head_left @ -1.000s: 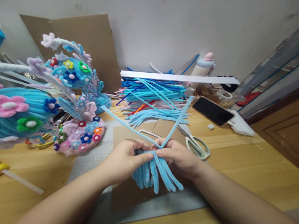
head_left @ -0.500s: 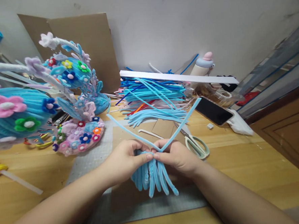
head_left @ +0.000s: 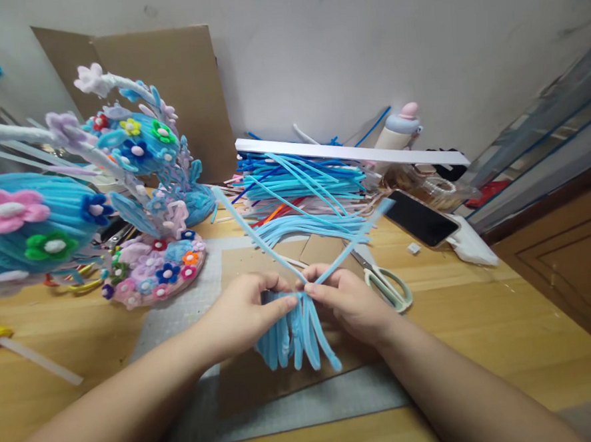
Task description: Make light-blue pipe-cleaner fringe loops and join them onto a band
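My left hand [head_left: 254,313] is closed on the left part of a row of looped light-blue pipe cleaners [head_left: 283,342], whose ends hang down below my fingers. At the right end of that row, my right hand [head_left: 347,298] pinches a single light-blue pipe cleaner [head_left: 261,240] with its thumb and fingers. Its two long arms cross just above my right thumb and spread upward in a V. The exact joint between this strand and the row is partly hidden by my fingers.
Scissors [head_left: 392,288] lie right of my hands, near a phone [head_left: 420,217]. Behind are piled pipe cleaners [head_left: 303,180] under a white strip [head_left: 351,152]. A flower-covered decoration [head_left: 149,276] stands at left. Cardboard [head_left: 250,390] rests on a grey cutting mat [head_left: 182,334].
The long strand's arms have gone from a plain V to crossing near my right thumb, the left arm now steeper. The hanging row has shifted slightly up and left.
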`<state>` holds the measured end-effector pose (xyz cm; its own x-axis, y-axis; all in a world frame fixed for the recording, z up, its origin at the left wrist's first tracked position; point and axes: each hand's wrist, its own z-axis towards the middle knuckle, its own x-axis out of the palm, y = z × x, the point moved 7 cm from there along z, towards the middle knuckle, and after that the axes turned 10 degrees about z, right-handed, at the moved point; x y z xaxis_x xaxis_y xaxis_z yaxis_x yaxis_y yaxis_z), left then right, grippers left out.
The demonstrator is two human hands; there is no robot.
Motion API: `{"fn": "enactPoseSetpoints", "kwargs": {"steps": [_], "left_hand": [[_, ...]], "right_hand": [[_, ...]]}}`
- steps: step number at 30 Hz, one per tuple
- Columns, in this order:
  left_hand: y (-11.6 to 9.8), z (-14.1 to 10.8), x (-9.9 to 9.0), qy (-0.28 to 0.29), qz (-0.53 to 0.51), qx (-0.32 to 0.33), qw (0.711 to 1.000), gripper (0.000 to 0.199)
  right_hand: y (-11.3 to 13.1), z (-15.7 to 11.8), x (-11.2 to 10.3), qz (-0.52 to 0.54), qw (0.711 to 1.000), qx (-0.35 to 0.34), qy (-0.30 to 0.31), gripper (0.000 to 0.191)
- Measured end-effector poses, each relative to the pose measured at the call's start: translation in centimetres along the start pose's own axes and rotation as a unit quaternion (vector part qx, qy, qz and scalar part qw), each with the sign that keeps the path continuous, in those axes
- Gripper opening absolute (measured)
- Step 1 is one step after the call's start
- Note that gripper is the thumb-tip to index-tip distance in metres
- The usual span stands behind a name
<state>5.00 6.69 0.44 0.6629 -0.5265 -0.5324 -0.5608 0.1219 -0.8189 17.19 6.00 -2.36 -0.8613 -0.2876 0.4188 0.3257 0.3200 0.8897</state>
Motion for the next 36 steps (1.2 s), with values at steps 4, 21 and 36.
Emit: {"fn": "enactPoseSetpoints", "kwargs": {"steps": [4,21,36], "left_hand": [[-0.4,-0.1,-0.5,-0.029,0.041,0.015,0.999,0.021],[-2.4,-0.9,-1.2,-0.101,0.166,0.105,0.975,0.016],[-0.2,-0.3,1.2,0.112,-0.147,-0.005,0.983,0.024]], "right_hand": [[-0.2,0.2,-0.8,-0.016,1.0,0.006,-0.026,0.021],[0.4,-0.5,1.2,-0.029,0.999,0.001,0.037,0.015],[-0.6,-0.5,0.7,0.056,0.998,0.038,0.018,0.026]]}}
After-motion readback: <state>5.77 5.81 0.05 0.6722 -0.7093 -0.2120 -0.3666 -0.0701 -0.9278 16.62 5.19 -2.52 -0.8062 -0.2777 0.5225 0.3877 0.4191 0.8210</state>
